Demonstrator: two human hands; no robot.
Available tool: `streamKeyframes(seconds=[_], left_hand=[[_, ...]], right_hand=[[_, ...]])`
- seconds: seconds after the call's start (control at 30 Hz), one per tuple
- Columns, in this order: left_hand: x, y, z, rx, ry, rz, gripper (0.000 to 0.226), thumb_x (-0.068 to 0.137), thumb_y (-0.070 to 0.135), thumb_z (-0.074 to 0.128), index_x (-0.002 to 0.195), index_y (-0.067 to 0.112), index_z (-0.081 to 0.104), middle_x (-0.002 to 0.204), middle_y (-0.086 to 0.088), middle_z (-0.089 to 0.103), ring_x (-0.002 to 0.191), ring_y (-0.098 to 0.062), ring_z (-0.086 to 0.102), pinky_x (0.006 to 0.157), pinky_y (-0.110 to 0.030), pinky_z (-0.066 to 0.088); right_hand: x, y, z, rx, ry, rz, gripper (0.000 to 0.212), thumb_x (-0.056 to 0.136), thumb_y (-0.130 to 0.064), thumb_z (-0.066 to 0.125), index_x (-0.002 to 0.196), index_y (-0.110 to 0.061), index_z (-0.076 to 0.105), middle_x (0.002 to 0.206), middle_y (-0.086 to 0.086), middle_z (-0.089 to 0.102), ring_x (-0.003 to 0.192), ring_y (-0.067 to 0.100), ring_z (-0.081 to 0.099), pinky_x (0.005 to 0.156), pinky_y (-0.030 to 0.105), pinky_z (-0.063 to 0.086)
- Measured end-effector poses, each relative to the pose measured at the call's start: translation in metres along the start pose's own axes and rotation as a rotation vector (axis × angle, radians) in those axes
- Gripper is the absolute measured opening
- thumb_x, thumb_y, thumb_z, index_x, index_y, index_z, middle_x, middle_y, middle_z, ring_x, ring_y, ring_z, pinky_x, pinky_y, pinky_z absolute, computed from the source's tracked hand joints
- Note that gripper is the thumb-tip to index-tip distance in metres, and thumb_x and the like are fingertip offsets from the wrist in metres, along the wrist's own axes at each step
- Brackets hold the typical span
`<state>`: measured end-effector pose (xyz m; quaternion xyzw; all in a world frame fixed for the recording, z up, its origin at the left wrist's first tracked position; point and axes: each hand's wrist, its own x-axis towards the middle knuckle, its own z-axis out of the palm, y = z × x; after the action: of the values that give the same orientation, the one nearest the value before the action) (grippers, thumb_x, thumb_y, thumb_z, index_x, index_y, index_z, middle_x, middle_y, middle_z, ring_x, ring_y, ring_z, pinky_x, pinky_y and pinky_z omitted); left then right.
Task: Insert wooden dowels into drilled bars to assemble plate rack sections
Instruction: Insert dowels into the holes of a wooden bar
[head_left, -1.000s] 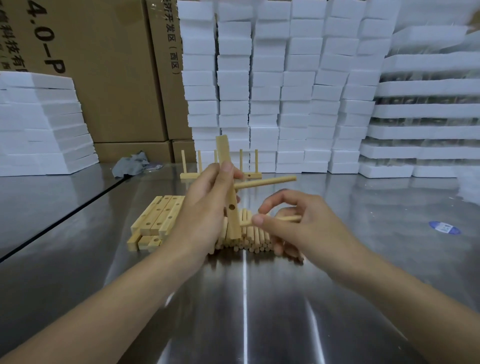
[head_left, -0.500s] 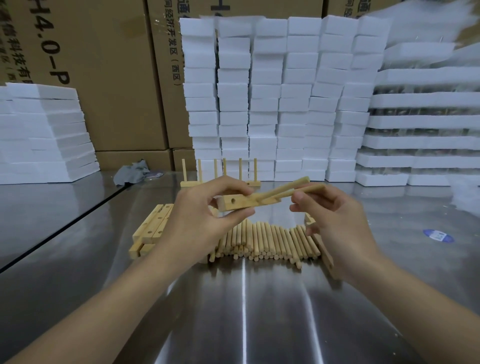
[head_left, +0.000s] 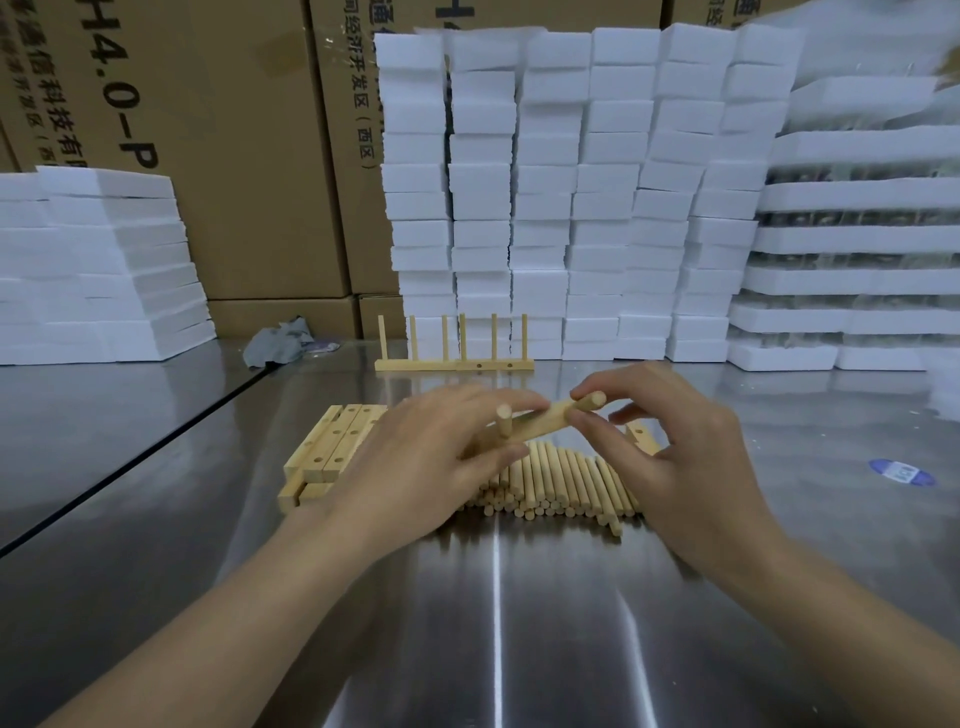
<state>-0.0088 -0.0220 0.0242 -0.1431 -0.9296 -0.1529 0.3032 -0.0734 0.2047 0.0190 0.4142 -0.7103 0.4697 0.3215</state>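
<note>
my left hand (head_left: 431, 462) has its grip closed round a drilled bar (head_left: 535, 422), thumb under and fingers over. it holds the bar up just above the pile of dowels (head_left: 561, 480). the seated dowel (head_left: 503, 414) already stands in a hole near that hand and points up at me. my right hand (head_left: 685, 467) pinches a second dowel (head_left: 592, 400) between thumb and first finger at the far end of the bar. i cannot tell if its tip is in a hole yet, because the fingers hide it.

i think these bits are light, hard and dry. the wood looks smooth, so a thin round stick could roll or slip in a loose pinch. i would hold the second dowel low, close to the hole, so it does not wobble, and push it straight in. i would hold the bar near its middle, with fingers off the holes. a crooked push could jam the stick or split the thin bar.

a stack of bars (head_left: 332, 447) waits to the left on the shiny surface (head_left: 493, 623). the finished sections (head_left: 452, 361) stand behind.
</note>
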Motion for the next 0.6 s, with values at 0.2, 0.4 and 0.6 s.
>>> streamKeyframes(seconds=[0.2,0.4,0.6], left_hand=[[-0.001,0.004,0.0,-0.076,0.0,0.006,0.036,0.107,0.049,0.053,0.143,0.054,0.048,0.127,0.024,0.06,0.1,-0.003,0.062,0.08,-0.037,0.055],[-0.002,0.009,-0.004,-0.091,-0.028,-0.087,0.057,0.097,0.075,0.05,0.149,0.054,0.046,0.137,0.033,0.058,0.114,0.008,0.058,0.093,-0.035,0.051],[-0.007,0.006,-0.01,-0.282,-0.252,-0.139,0.111,0.066,0.112,0.026,0.163,0.057,0.025,0.152,0.028,0.05,0.123,0.005,0.054,0.104,-0.039,0.049]], right_hand=[[0.0,-0.01,-0.002,0.093,-0.062,0.062,0.031,0.104,-0.046,0.047,0.114,-0.027,0.07,0.112,-0.015,0.07,0.115,0.01,0.064,0.091,0.016,0.046],[0.0,-0.014,0.006,0.38,-0.19,0.301,0.046,0.099,-0.072,0.03,0.117,-0.052,0.067,0.133,-0.025,0.063,0.127,-0.006,0.055,0.105,0.027,0.041],[0.001,-0.003,0.005,0.592,-0.301,0.411,0.06,0.086,-0.084,0.052,0.125,-0.041,0.067,0.132,-0.008,0.069,0.122,0.018,0.067,0.103,0.05,0.051]])
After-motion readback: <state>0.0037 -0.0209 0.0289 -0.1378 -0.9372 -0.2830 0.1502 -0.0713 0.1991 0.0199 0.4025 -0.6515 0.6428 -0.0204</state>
